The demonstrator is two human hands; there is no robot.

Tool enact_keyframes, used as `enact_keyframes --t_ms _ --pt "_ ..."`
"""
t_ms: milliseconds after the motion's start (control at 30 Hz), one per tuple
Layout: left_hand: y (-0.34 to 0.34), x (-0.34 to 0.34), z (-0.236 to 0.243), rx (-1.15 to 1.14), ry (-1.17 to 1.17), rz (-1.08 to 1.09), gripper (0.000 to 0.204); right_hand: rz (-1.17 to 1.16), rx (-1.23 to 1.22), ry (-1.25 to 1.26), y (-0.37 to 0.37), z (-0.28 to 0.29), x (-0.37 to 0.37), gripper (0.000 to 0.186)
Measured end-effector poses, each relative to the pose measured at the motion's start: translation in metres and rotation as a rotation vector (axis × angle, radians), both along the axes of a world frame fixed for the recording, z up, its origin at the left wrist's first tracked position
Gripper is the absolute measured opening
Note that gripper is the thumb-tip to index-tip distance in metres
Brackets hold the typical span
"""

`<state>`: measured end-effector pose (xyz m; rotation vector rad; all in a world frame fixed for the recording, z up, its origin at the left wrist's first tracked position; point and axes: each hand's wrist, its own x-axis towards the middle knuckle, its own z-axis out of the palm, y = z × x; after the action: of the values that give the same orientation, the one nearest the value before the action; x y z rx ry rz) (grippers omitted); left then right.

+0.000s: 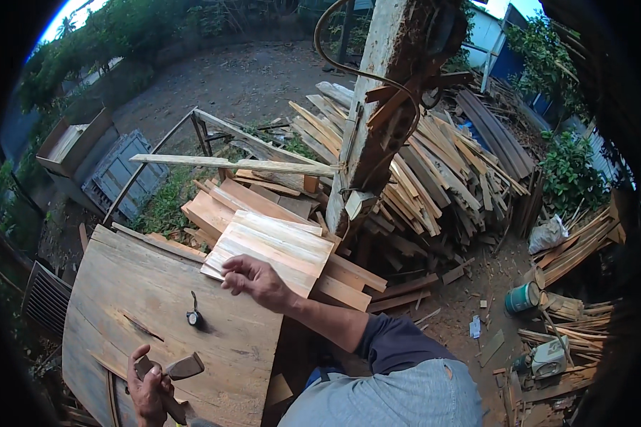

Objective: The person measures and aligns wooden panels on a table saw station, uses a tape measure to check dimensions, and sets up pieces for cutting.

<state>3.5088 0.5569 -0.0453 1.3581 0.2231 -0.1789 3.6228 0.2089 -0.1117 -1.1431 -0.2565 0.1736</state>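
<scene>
My left hand (pixel 148 390) is closed around the handle of a putty knife (pixel 185 366), its flat grey blade pointing right above the wooden tabletop (pixel 228 363). My right hand (pixel 260 281) hovers at the near edge of a pale panel of joined boards (pixel 271 245), fingers loosely curled and apart, with nothing visible in them. Whether its fingertips touch the panel, I cannot tell. The panel lies on reddish planks beyond the tabletop. Between my hands, a small dark round object (pixel 194 318) with a thin upright strip sits on the tabletop.
A leaning post (pixel 367 121) with a bent cable rises beyond the panel. Behind it lies a big heap of wood strips (pixel 434 171). At right stand a green can (pixel 523 297) and a pale jug (pixel 550 358). A slatted dark grille (pixel 46 302) leans at left.
</scene>
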Motion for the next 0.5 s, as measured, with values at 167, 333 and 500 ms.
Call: enact_keyframes --t_ms 167,333,500 --pt "0.014 0.004 0.027 0.207 -0.193 -0.022 0.059 -1.555 -0.495 -0.105 -0.255 0.033 0.123 0.067" --pt "-0.008 0.02 0.034 0.213 -0.29 0.061 0.054 -1.741 -0.956 -0.09 -0.337 0.038 0.187 0.083" --pt "-0.04 0.017 0.036 0.24 -0.214 0.081 0.054 -1.876 -0.681 -0.096 -0.351 0.047 0.223 0.057"
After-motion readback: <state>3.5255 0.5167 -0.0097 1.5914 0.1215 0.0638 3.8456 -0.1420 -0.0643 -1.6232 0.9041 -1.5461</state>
